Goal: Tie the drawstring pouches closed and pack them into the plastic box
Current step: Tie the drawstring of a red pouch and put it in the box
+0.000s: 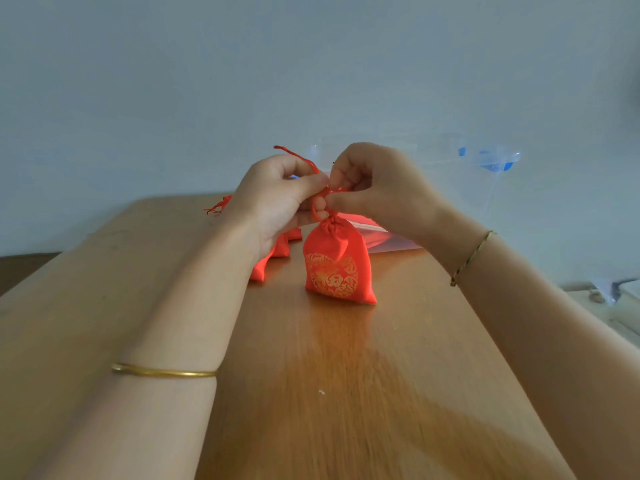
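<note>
A red drawstring pouch (337, 265) with a gold pattern stands upright on the wooden table (346, 375), its neck gathered. My left hand (277, 199) and my right hand (374, 188) meet just above it, each pinching the red drawstring (304, 160); one cord end sticks up to the left over my left hand. More red pouches (277, 247) lie behind my left wrist, mostly hidden, with another (221, 203) further back left. The clear plastic box (450, 174) with blue clips stands behind my right hand.
A clear sheet or lid (384, 237) lies flat on the table behind the pouch. The wall is close behind the table. The table's right edge runs under my right forearm, with pale clutter (613, 292) beyond it.
</note>
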A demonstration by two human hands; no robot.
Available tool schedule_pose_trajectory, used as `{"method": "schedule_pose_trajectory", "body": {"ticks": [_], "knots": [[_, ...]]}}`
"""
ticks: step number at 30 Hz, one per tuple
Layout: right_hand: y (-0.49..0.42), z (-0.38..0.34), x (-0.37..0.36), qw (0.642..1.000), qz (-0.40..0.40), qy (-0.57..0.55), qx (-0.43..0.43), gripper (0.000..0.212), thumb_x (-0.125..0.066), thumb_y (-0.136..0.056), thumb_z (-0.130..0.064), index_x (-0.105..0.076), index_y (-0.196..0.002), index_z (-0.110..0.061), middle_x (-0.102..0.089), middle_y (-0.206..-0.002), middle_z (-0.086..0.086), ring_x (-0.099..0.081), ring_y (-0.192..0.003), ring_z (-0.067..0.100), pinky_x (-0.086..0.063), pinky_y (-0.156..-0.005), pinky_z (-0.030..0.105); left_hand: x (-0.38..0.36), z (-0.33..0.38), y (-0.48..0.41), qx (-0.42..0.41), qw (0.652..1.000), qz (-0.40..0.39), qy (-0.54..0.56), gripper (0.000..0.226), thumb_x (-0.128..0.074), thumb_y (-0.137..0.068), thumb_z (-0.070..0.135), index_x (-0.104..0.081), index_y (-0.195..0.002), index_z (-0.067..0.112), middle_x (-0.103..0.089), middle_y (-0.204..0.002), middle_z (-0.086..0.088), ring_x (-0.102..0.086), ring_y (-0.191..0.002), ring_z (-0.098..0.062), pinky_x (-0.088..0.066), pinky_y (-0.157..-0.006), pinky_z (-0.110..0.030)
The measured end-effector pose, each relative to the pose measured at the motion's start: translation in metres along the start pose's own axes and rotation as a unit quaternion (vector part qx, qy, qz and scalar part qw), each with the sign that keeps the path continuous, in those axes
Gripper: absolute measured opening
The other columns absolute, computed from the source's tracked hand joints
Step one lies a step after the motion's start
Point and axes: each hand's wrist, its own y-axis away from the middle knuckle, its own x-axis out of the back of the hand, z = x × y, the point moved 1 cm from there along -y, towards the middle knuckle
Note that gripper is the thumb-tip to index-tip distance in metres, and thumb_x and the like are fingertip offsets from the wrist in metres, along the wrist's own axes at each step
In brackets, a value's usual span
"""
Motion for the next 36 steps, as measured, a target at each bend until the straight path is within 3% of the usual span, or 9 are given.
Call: {"method": "schedule_pose_trajectory", "body": {"ticks": [5, 8, 12, 15, 17, 20, 25, 31, 36], "knots": [[0.001, 0.000, -0.004, 0.992, 0.046, 0.100, 0.067, 0.009, -0.068, -0.072, -0.010, -0.062, -0.079, -0.012, -0.044, -0.063, -0.012, -0.044, -0.053, -0.004, -0.033, -0.053, 0.011, 0.001, -0.001, 0.000, -0.006, 1.000, 0.012, 0.012, 0.018, -0.057, -0.087, -0.001, -0.053, -0.071, 0.006, -0.056, -0.064, -0.010, -0.057, -0.045, -0.009, -0.052, -0.050, -0.021], [0.002, -0.003, -0.005, 0.984, 0.052, 0.147, 0.088, 0.005, -0.064, -0.072, -0.009, -0.065, -0.077, -0.011, -0.042, -0.060, -0.015, -0.041, -0.055, 0.000, -0.033, -0.055, 0.011, 0.001, 0.000, -0.002, -0.002, 0.999, 0.020, 0.028, 0.014, -0.055, -0.088, -0.002, -0.053, -0.075, 0.004, -0.055, -0.067, -0.012, -0.058, -0.043, -0.009, -0.052, -0.049, -0.020], [0.000, 0.000, -0.002, 0.996, 0.068, 0.045, -0.028, 0.008, -0.066, -0.072, -0.007, -0.063, -0.066, -0.012, -0.047, -0.053, -0.009, -0.040, -0.050, 0.004, -0.032, -0.053, 0.021, 0.000, 0.006, -0.005, 0.001, 0.998, 0.063, 0.018, 0.004, -0.053, -0.089, 0.002, -0.051, -0.091, 0.005, -0.055, -0.091, -0.019, -0.062, -0.053, -0.014, -0.056, -0.056, -0.026], [0.001, 0.004, 0.002, 0.987, 0.070, -0.056, -0.130, 0.020, -0.067, -0.074, -0.009, -0.058, -0.056, -0.012, -0.046, -0.052, 0.000, -0.035, -0.046, 0.010, -0.028, -0.048, 0.024, 0.008, 0.005, -0.008, -0.043, 0.988, 0.118, -0.087, 0.031, -0.064, -0.080, 0.013, -0.047, -0.106, 0.019, -0.058, -0.095, -0.007, -0.063, -0.076, -0.016, -0.054, -0.074, -0.033], [0.002, 0.006, 0.004, 0.971, 0.058, -0.139, -0.183, 0.024, -0.065, -0.075, -0.007, -0.056, -0.054, -0.010, -0.044, -0.053, 0.005, -0.032, -0.046, 0.013, -0.024, -0.043, 0.022, 0.009, 0.010, -0.004, -0.093, 0.978, 0.103, -0.154, 0.031, -0.070, -0.071, 0.022, -0.050, -0.092, 0.031, -0.057, -0.092, -0.001, -0.059, -0.081, -0.014, -0.048, -0.076, -0.032], [0.002, 0.008, 0.004, 0.947, 0.038, -0.219, -0.232, 0.025, -0.063, -0.075, -0.006, -0.056, -0.052, -0.010, -0.042, -0.053, 0.004, -0.027, -0.045, 0.012, -0.017, -0.041, 0.019, 0.001, 0.014, 0.003, -0.136, 0.965, 0.040, -0.222, 0.015, -0.072, -0.061, 0.033, -0.060, -0.070, 0.031, -0.058, -0.087, -0.003, -0.053, -0.074, -0.012, -0.040, -0.067, -0.023], [0.003, 0.007, 0.006, 0.920, 0.016, -0.288, -0.267, 0.011, -0.059, -0.080, -0.006, -0.057, -0.069, -0.006, -0.043, -0.054, 0.004, -0.029, -0.035, 0.007, -0.021, -0.034, 0.015, -0.005, 0.009, 0.001, -0.206, 0.908, 0.079, -0.357, 0.015, -0.077, -0.070, 0.024, -0.068, -0.080, 0.032, -0.045, -0.123, -0.004, -0.038, -0.123, -0.018, -0.027, -0.094, -0.014], [0.003, 0.005, 0.007, 0.899, -0.026, -0.340, -0.276, 0.014, -0.058, -0.083, -0.005, -0.054, -0.070, -0.008, -0.042, -0.055, 0.003, -0.031, -0.035, 0.006, -0.022, -0.034, 0.015, -0.004, 0.008, 0.003, -0.199, 0.896, 0.081, -0.389, 0.016, -0.074, -0.074, 0.021, -0.070, -0.087, 0.030, -0.040, -0.133, -0.001, -0.031, -0.130, -0.017, -0.020, -0.089, -0.012], [0.003, 0.006, 0.009, 0.907, -0.046, -0.330, -0.257, 0.016, -0.058, -0.083, -0.003, -0.055, -0.068, -0.009, -0.043, -0.056, 0.003, -0.033, -0.041, 0.006, -0.024, -0.038, 0.015, -0.003, 0.007, 0.001, -0.198, 0.897, 0.063, -0.389, 0.010, -0.073, -0.075, 0.022, -0.066, -0.078, 0.029, -0.048, -0.121, -0.001, -0.039, -0.124, -0.019, -0.023, -0.081, -0.012]]}}
